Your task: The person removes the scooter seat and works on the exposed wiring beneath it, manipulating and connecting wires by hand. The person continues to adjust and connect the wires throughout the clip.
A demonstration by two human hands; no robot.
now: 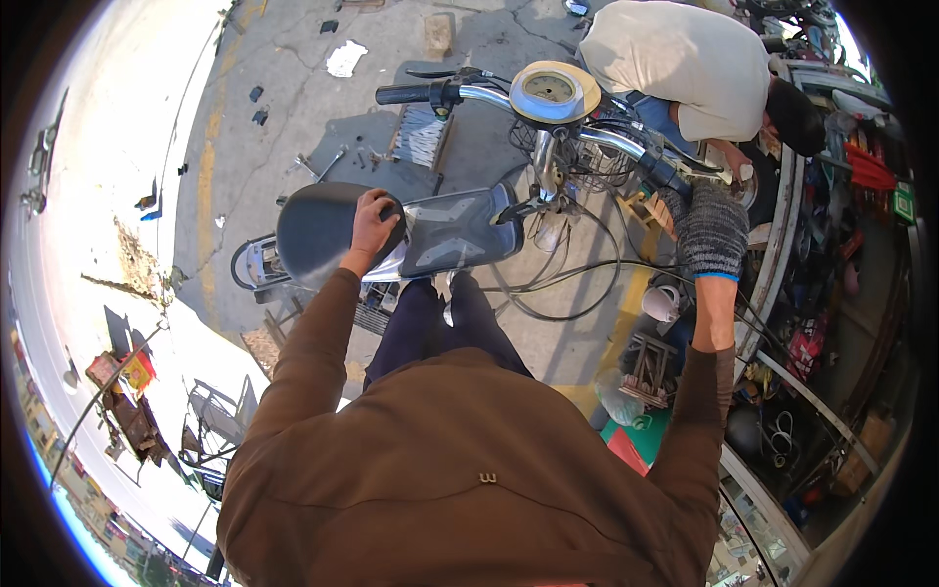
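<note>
My bare left hand [372, 223] lies on the front part of a black scooter seat [328, 235], its fingers bent over the edge. On my right hand [714, 233] is a grey knitted glove with a blue cuff; it closes round the right handlebar grip [667, 176], with the fingertips partly hidden. The scooter's chrome handlebar [486, 95] carries a round gauge in a yellowish housing [554, 93]. The left handlebar grip [406, 94] is free of any hand. Between seat and handlebar runs a dark grey footboard [460, 233].
Another person [675, 59] bends beside the front, a hand [734, 161] near a wheel. Loose black cables [577, 315] loop across the ground. Wrenches [328, 164] and small parts lie left. A cluttered metal-edged rack [782, 245] borders the right; a pinkish mug [661, 303] stands below.
</note>
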